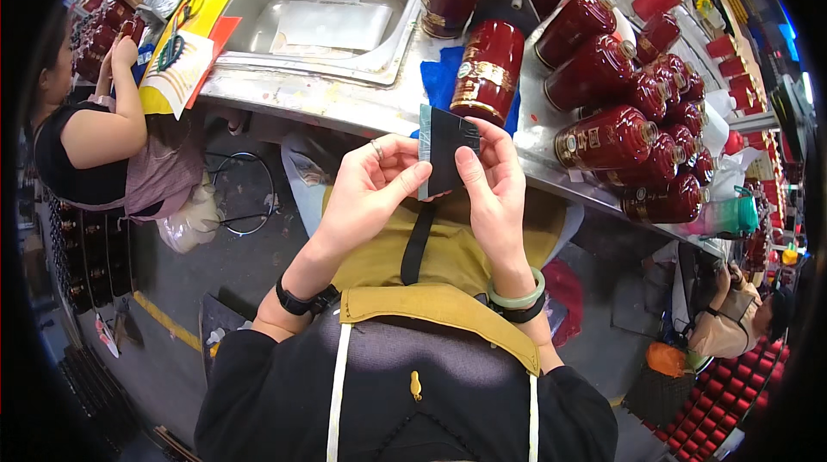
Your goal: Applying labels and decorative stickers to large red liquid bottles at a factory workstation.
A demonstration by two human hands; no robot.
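Both my hands are raised over my lap, in front of the metal worktop's edge. Between them is a flat, dark rectangular piece with a pale greenish strip along its left side; I cannot tell what it is made of. My left hand pinches its left side with thumb and fingers. On the right side, my right hand grips it, thumb pressed on the dark face. Just beyond lies a dark red bottle with gold decoration, on a blue cloth. A black strip runs down over my mustard apron, below the piece.
A steel sink holding a pale sheet is set in the worktop. Several dark red bottles crowd the right side, near a green-lidded container. One co-worker sits at left, another at far right. Scissors lie at upper left.
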